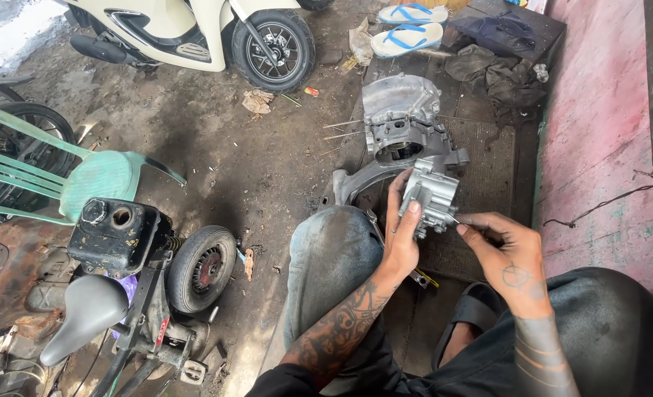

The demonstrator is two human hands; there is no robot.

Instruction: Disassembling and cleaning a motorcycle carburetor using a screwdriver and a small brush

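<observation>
Outdoors, seated on a dark mat [488, 176]: left hand [402, 239] wraps round a small grey metal engine part [431, 197], fingers closed on it, thumb up its face. Right hand [504, 254], just beside, pinches a thin pin-like tool [452, 218] w/ fingertips pressed together, tip touching the part. Larger crankcase [401, 121] lies just beyond both hands.

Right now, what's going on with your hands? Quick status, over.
Left hand grips small metal engine part. Right hand pinches something thin at its side. Bigger engine casing on the mat beyond, apart. Nothing in the way.
</observation>
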